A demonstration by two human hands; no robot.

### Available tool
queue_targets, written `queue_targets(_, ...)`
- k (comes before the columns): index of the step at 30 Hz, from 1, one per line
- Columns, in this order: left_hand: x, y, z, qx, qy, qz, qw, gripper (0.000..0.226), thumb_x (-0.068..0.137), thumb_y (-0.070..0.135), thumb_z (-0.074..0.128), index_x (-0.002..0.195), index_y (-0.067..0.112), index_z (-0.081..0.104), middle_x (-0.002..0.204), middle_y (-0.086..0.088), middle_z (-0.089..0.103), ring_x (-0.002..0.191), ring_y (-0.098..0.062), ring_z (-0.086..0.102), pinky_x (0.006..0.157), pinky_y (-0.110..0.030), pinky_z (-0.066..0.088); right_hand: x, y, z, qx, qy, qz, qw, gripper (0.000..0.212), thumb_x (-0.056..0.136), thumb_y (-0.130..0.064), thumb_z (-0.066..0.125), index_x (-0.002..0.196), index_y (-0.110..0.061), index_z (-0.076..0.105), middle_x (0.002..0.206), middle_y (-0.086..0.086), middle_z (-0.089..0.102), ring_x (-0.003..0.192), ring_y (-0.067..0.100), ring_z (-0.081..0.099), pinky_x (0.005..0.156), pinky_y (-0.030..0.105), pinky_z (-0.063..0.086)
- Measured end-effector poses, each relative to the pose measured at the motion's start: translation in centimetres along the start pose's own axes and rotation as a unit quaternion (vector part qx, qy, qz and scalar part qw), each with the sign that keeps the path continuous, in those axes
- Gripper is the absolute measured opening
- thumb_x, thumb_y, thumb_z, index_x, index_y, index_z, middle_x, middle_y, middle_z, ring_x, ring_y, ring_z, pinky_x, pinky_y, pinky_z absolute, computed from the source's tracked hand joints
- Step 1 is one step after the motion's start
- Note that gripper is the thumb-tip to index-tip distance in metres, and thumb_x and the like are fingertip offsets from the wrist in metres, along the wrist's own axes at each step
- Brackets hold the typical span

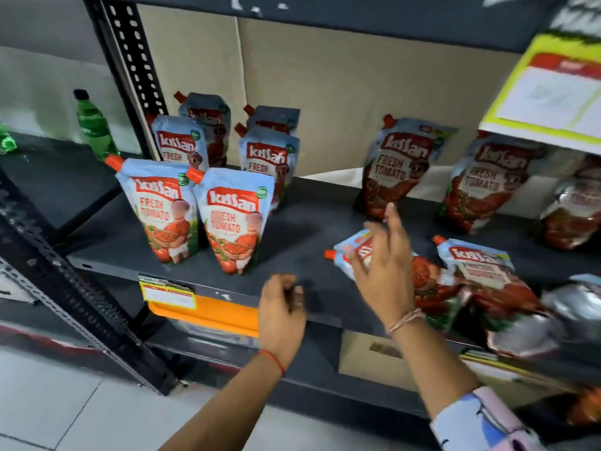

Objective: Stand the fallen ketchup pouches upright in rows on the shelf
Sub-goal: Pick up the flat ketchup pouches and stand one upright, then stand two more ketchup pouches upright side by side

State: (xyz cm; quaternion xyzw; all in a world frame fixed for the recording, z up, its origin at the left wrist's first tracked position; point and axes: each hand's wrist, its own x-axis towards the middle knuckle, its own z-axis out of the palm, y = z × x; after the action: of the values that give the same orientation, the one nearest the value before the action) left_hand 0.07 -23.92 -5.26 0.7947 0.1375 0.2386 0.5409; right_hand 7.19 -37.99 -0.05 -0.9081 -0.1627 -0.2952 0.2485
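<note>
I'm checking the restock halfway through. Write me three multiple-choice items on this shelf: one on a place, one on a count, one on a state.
1. Where does the green bottle stand?
A. on the bay left of the upright post
B. among the fallen pouches
C. on the shelf above

2. How many pouches stand in the left upright group?
A. two
B. six
C. ten

3. How is the right hand?
A. a closed fist under the shelf
B. fingers spread over a fallen pouch
C. wrapped round the bottle

Answers:
1 A: it stands beyond the perforated post.
2 B: two columns, three deep.
3 B: no closed grip shows; the left hand hangs curled at the shelf edge.
</note>
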Motion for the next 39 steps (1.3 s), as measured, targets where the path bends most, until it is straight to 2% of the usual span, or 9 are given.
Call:
queue_targets(3,-2.2,4.5,5.5,-0.164,-0.166,-0.205,0.950,0.011,0.084,0.025,0.059,0.083,0.018,0.050,0.074,-0.011,0.060,0.065,-0.023,0.060,0.071,-0.036,0.056,3.0,6.3,-4.3,-0.081,-0.185,0.107,0.973,0.040,0.086,-0.036,0.053,0.110,-0.004,0.054,0.123,0.024,0.056,0.113,0.039,0.051,0.093,0.042,0.042)
queue_targets(7,-2.9,8.2,10.0,-0.276,-0.300,-0.414,0.814,0.043,0.080,0.045,0.057,0.106,0.013,0.046,0.084,-0.023,0.060,0.066,-0.031,0.061,0.046,-0.030,0.057,5.0,11.2,-5.0,-0.121,-0.448,0.180,0.867,0.044,0.089,-0.049,0.043,0.067,-0.011,0.049,0.088,0.022,0.059,0.092,0.032,0.056,0.078,0.029,0.041)
queue_targets(9,-2.9,8.4,11.8,-0.321,-0.271,-0.425,0.802,0.062,0.074,0.043,0.065,0.121,0.010,0.041,0.107,-0.024,0.061,0.076,-0.034,0.063,0.042,-0.032,0.056,5.5,12.1,-4.4,-0.116,-0.483,0.164,0.852,0.049,0.087,-0.054,0.041,0.054,-0.019,0.033,0.061,0.006,0.041,0.070,0.024,0.052,0.067,0.026,0.039)
queue_targets(12,-3.1,8.5,13.1,-0.324,-0.229,-0.405,0.823,0.051,0.076,0.025,0.067,0.120,0.011,0.044,0.123,-0.019,0.057,0.100,-0.036,0.060,0.044,-0.033,0.057,5.6,12.5,-4.1,-0.076,-0.500,0.172,0.845,0.051,0.084,-0.055,0.048,0.085,-0.006,0.061,0.082,0.013,0.056,0.075,0.024,0.052,0.059,0.028,0.034)
queue_targets(16,-3.0,7.8,13.5,-0.285,-0.219,-0.338,0.870,0.060,0.068,0.015,0.076,0.111,0.017,0.034,0.121,-0.008,0.057,0.105,-0.031,0.060,0.050,-0.037,0.059,4.6,13.2,-4.5,0.021,-0.440,0.182,0.879,0.046,0.078,-0.049,0.062,0.091,-0.005,0.057,0.091,0.014,0.054,0.085,0.024,0.051,0.052,0.024,0.032)
queue_targets(20,-1.3,8.1,13.1,-0.237,-0.239,-0.215,0.917,0.069,0.047,0.018,0.082,0.095,0.034,0.034,0.114,0.002,0.059,0.107,-0.022,0.059,0.081,-0.056,0.054,2.8,13.3,-5.8,0.202,-0.271,0.210,0.918,0.038,0.073,-0.035,0.072,0.096,-0.008,0.057,0.099,0.013,0.066,0.092,0.027,0.062,0.079,0.038,0.048)
queue_targets(26,2.6,9.0,11.8,0.002,-0.296,-0.028,0.955,0.074,0.067,0.004,0.071,0.120,0.023,0.024,0.100,0.001,0.060,0.096,-0.019,0.057,0.077,-0.025,0.051,-0.3,11.8,-4.7,0.331,-0.056,0.247,0.909,0.050,0.075,-0.020,0.071,0.115,-0.010,0.042,0.113,0.012,0.062,0.103,0.026,0.059,0.084,0.030,0.045)
queue_targets(34,2.8,6.3,11.6,-0.061,-0.340,-0.058,0.937,0.077,0.063,0.000,0.068,0.097,0.056,0.029,0.113,0.015,0.051,0.120,-0.018,0.045,0.102,-0.052,0.042,-4.7,10.8,-3.5,0.345,-0.006,0.251,0.904,0.066,0.077,-0.023,0.067,0.130,-0.014,0.028,0.129,0.008,0.050,0.119,0.021,0.050,0.098,0.033,0.043)
queue_targets(39,2.5,5.7,11.4,-0.097,-0.357,-0.060,0.927,0.075,0.073,-0.010,0.061,0.114,0.040,0.024,0.116,0.015,0.049,0.125,-0.018,0.041,0.107,-0.044,0.038,-5.7,10.4,-3.2,0.322,0.012,0.240,0.916,0.079,0.072,-0.042,0.065,0.135,-0.036,0.018,0.143,0.011,0.038,0.132,0.021,0.039,0.107,0.046,0.040)
